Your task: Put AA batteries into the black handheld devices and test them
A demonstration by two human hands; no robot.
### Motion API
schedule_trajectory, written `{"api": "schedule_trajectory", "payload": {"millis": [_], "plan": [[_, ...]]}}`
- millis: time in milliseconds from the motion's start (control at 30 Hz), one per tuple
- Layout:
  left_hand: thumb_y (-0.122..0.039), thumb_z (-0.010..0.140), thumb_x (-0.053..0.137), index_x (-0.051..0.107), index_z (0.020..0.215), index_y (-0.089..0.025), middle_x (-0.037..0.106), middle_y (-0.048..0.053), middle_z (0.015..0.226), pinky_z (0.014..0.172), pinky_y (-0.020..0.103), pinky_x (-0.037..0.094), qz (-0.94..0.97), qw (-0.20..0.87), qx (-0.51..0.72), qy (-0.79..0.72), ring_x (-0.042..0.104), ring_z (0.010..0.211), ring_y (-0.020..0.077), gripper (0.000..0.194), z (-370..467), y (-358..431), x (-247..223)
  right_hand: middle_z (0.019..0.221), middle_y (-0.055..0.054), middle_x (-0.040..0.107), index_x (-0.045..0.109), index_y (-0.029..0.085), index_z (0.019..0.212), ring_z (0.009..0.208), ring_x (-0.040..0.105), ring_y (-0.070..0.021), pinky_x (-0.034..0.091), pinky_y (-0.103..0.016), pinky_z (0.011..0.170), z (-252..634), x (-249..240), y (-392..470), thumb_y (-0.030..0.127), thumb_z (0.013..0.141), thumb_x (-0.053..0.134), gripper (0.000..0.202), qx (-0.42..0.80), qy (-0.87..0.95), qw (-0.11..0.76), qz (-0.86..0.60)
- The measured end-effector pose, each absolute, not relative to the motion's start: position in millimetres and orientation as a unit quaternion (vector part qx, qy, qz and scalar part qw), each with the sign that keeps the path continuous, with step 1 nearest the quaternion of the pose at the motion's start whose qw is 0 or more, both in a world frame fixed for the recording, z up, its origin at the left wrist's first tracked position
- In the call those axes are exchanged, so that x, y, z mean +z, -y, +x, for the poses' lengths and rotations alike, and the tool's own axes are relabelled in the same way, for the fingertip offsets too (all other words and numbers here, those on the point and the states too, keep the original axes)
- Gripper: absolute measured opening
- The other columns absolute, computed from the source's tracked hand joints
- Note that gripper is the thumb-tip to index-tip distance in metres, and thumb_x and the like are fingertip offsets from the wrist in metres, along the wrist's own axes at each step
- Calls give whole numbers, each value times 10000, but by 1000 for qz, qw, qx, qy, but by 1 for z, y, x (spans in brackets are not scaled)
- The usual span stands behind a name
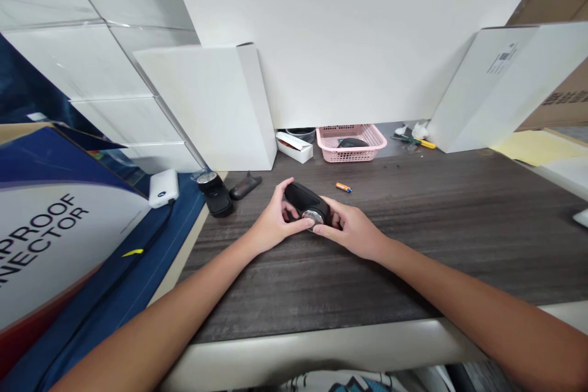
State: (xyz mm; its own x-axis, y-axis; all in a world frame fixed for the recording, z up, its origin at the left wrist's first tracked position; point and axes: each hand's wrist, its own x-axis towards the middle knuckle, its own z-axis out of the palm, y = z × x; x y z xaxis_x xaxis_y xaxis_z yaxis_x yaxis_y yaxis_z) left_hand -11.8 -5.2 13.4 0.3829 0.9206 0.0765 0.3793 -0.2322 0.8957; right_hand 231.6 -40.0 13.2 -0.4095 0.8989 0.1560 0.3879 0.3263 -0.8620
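Observation:
Both hands hold a black device (304,197) with a round silver part at its near end, just above the dark wooden table (294,288). My left hand (275,222) grips its left side, thumb on the silver part. At the device's right end, my right hand (350,228) has its thumb beside the same silver part and its fingers curled behind. A similar black device with a round silver top (215,194) stands at the left, next to a dark elongated piece (245,186). Beyond my hands lies a small orange and blue battery-like item (343,187).
Along the back are a pink basket (351,155) with a dark item inside, a small white box (294,148) and a yellow-handled tool (425,143). Tall white boxes (215,110) stand behind. At the left, a white device (163,188) with a black cable rests on blue cloth.

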Motion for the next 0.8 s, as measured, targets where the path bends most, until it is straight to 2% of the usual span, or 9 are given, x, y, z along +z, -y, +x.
{"api": "schedule_trajectory", "payload": {"millis": [800], "plan": [[-506, 767, 892, 156, 1638, -235, 627, -27, 848, 743, 306, 430, 706, 434, 324, -456, 579, 759, 157, 1172, -10, 7, 14, 834, 50, 648, 540, 331, 1529, 690, 548, -137, 424, -263, 643, 233, 12, 40, 444, 918, 778, 665, 383, 747, 328, -433]]}}
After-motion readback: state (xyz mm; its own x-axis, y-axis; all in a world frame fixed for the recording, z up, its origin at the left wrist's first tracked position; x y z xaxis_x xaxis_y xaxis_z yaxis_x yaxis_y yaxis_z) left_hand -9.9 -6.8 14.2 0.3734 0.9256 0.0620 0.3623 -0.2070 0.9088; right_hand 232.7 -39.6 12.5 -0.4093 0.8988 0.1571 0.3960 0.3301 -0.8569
